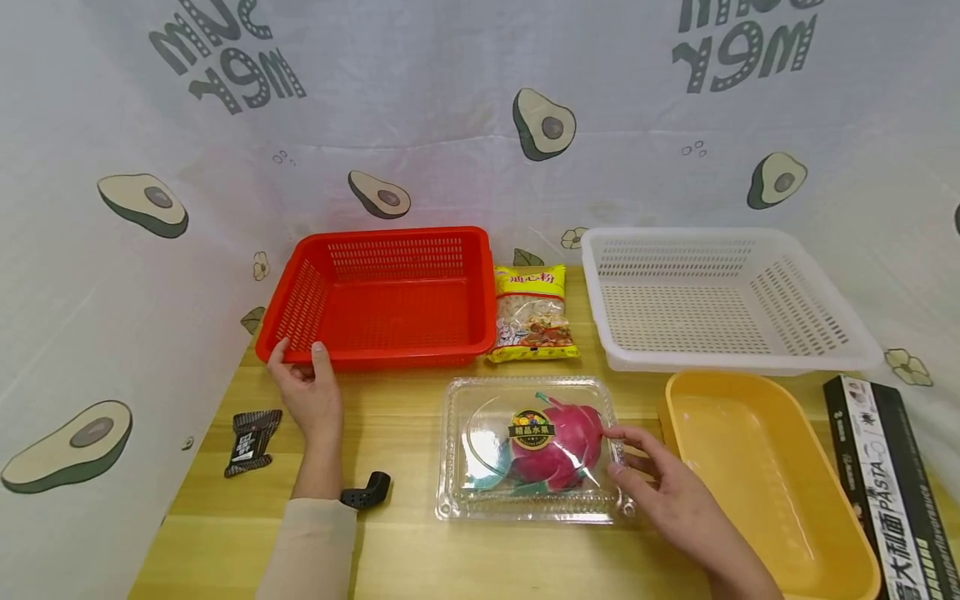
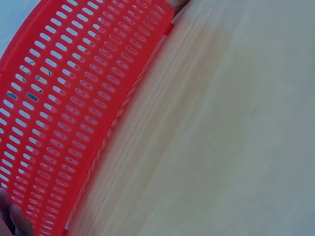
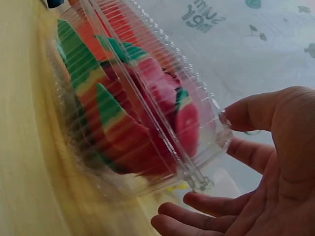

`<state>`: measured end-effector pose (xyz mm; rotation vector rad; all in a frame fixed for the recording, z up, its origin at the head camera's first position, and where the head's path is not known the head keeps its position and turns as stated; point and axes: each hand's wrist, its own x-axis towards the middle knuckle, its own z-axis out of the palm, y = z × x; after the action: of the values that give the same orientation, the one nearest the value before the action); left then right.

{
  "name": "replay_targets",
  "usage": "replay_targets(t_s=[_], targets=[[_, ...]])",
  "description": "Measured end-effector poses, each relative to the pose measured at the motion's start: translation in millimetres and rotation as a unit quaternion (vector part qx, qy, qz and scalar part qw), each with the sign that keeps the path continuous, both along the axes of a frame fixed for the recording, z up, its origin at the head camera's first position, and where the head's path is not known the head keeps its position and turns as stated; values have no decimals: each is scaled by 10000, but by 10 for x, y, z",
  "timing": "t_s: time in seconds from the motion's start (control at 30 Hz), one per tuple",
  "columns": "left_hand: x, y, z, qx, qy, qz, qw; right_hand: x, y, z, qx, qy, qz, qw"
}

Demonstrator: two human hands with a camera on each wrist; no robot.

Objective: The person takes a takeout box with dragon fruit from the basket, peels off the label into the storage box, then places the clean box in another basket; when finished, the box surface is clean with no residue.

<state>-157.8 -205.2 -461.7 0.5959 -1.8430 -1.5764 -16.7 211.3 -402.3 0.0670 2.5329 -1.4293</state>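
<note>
A clear plastic clamshell box point(image 1: 480, 408) with a dark round label lies on the table. Inside is a pink dragon fruit point(image 1: 581, 425) with green tips, also visible through the plastic in the right wrist view. My right hand point(image 1: 667, 492) is at the box's right edge, fingers spread, fingertips touching the rim. The left hand point(image 1: 315, 400) reaches to the near left corner of an upright red basket point(image 1: 405, 312), with thumb and fingers apart at the rim. In the left wrist view, only fingertips point(image 2: 19, 221) show beside the basket's slotted wall.
A yellow pasta bag point(image 1: 532, 312) stands against the red basket. To the right are a white basket point(image 1: 682, 321), a yellow tub point(image 1: 750, 467) and a black pasta box point(image 1: 885, 483). A small black packet point(image 1: 252, 442) lies at left. A patterned curtain point(image 1: 450, 108) hangs behind.
</note>
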Motion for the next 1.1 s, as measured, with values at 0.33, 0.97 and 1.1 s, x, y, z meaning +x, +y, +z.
replay_targets(t_s=[0.33, 0.97, 1.1], targets=[[184, 184, 81, -875, -160, -283, 9956, -189, 177, 197, 802, 857, 649, 9910], [831, 884, 375, -1481, -968, -3742, 9103, -831, -153, 599, 1807, 2037, 2335, 9335], [890, 982, 354, -1086, -1154, -4151, 8959, -955, -284, 554, 1789, 2020, 2707, 9241]])
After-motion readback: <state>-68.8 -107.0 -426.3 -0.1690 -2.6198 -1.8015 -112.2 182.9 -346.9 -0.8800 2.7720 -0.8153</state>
